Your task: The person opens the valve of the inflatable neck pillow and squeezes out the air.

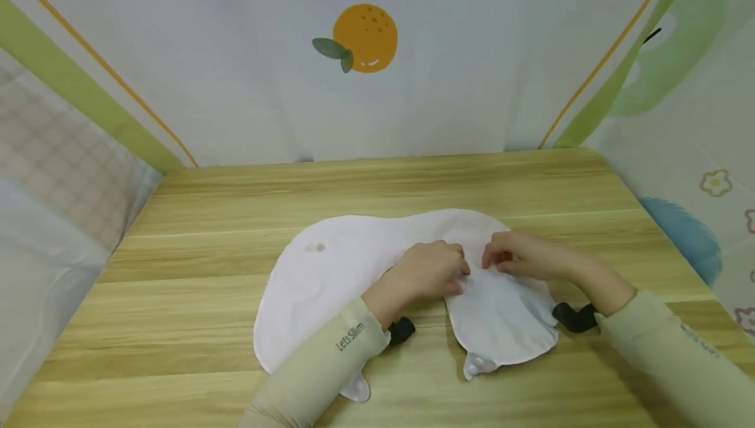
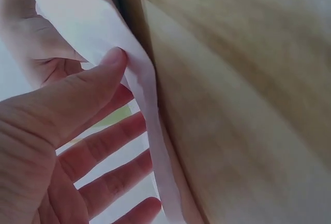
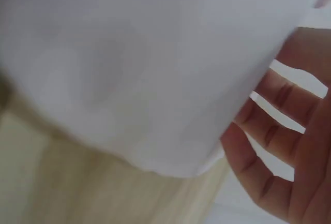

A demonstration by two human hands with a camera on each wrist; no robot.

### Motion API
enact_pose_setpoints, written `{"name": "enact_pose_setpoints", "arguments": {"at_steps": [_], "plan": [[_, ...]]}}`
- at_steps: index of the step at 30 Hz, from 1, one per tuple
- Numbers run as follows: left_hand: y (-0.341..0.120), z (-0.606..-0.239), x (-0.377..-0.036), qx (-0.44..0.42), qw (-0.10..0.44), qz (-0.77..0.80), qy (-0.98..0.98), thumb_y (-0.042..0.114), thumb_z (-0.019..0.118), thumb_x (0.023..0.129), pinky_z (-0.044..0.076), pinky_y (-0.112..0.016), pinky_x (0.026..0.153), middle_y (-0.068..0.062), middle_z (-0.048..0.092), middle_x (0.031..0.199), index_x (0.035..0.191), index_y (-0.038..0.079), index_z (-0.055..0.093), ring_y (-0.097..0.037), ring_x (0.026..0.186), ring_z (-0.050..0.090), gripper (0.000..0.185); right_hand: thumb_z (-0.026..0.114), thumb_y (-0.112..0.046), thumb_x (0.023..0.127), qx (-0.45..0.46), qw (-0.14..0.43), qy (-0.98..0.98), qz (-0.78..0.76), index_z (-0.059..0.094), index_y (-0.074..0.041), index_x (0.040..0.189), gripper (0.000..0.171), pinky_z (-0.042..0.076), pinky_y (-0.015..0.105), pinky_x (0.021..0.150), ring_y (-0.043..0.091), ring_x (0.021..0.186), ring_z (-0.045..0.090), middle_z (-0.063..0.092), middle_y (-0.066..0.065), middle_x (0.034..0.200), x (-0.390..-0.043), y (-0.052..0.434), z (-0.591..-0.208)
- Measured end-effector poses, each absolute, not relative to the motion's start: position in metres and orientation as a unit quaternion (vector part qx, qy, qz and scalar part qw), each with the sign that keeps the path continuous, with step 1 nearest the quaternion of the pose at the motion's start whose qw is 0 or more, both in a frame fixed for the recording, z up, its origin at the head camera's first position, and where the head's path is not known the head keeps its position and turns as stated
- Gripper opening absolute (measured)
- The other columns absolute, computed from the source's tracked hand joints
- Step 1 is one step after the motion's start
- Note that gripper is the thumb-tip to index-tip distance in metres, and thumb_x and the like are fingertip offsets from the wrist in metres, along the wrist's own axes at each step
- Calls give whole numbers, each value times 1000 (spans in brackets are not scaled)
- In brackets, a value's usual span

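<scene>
A white curved cloth, shaped like a bib or burp cloth, lies on the wooden table with its right lobe partly folded. My left hand is at the inner edge of that lobe; the left wrist view shows its thumb on the cloth's near face and its fingers behind, pinching the edge. On the lobe's upper right, my right hand holds the fabric with curled fingers. In the right wrist view, those fingers pass behind the cloth edge; its thumb is not clear there. Small tabs stick out at the lower ends.
The wooden table reaches back to a white curtain printed with an orange. Printed cloth also hangs at both sides. Black wrist-worn pieces sit by each sleeve cuff.
</scene>
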State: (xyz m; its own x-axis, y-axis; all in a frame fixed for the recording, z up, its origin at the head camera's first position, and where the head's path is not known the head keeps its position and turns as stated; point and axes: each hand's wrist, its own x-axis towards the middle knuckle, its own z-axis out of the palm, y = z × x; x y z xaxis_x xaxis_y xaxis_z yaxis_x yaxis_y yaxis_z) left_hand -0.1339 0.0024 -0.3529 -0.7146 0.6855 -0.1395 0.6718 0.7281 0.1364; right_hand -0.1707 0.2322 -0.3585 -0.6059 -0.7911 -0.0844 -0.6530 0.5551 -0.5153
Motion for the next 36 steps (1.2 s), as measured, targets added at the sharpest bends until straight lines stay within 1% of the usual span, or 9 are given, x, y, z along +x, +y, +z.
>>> {"name": "enact_pose_setpoints", "arguments": {"at_steps": [3,7,11,16,20,24,27,31,36], "plan": [[2,-353,-133,364,85,28,927,30,74,90,58,-32,74,10,66,112,114,27,75,-13,101,65,25,69,2,87,-421,137,870,-217,70,-14,99,21,48,23,68,3,78,51,58,-7,86,-171,231,-361],[2,-353,-133,351,81,20,933,30,74,89,58,-32,72,8,65,108,109,25,75,-14,99,64,20,72,2,84,-414,113,878,-210,69,-13,103,24,48,26,72,10,84,53,57,-3,92,-169,231,-363],[2,-353,-132,333,90,24,938,30,76,88,57,-30,72,6,63,108,107,22,74,-15,100,63,21,74,1,82,-401,92,891,-193,68,-14,107,30,50,35,82,20,95,55,59,3,104,-167,230,-365],[1,-353,-131,309,96,26,946,32,77,87,58,-31,72,5,63,113,113,21,73,-16,104,63,29,75,0,83,-385,81,902,-180,67,-14,113,34,49,49,90,30,108,53,59,6,114,-166,230,-367],[-1,-354,-131,299,91,27,949,32,77,87,58,-33,72,4,63,112,116,20,72,-17,103,63,32,75,-2,83,-384,74,903,-178,65,-12,116,36,47,55,94,35,114,50,57,9,119,-165,231,-369],[-2,-355,-131,287,85,29,954,34,77,86,58,-35,70,3,63,108,115,18,71,-18,102,62,33,76,-2,83,-389,67,901,-180,64,-10,118,39,46,58,96,38,117,48,55,12,124,-165,232,-371],[-3,-355,-131,270,80,26,959,36,76,87,58,-38,70,1,63,107,114,18,71,-20,102,63,33,76,-2,83,-392,67,899,-180,62,-9,121,41,45,59,97,41,119,47,54,15,128,-166,232,-371],[-5,-354,-132,248,75,22,966,38,73,88,59,-41,71,0,63,108,115,17,71,-22,103,63,34,75,-3,84,-392,80,899,-178,60,-8,124,43,43,63,100,46,126,44,50,21,138,-167,232,-370],[-7,-353,-132,241,76,23,967,39,72,89,58,-42,73,0,63,109,116,17,71,-23,103,63,35,73,-4,86,-387,100,900,-170,58,-7,129,45,40,65,104,48,133,40,46,24,146,-168,232,-368]]}}
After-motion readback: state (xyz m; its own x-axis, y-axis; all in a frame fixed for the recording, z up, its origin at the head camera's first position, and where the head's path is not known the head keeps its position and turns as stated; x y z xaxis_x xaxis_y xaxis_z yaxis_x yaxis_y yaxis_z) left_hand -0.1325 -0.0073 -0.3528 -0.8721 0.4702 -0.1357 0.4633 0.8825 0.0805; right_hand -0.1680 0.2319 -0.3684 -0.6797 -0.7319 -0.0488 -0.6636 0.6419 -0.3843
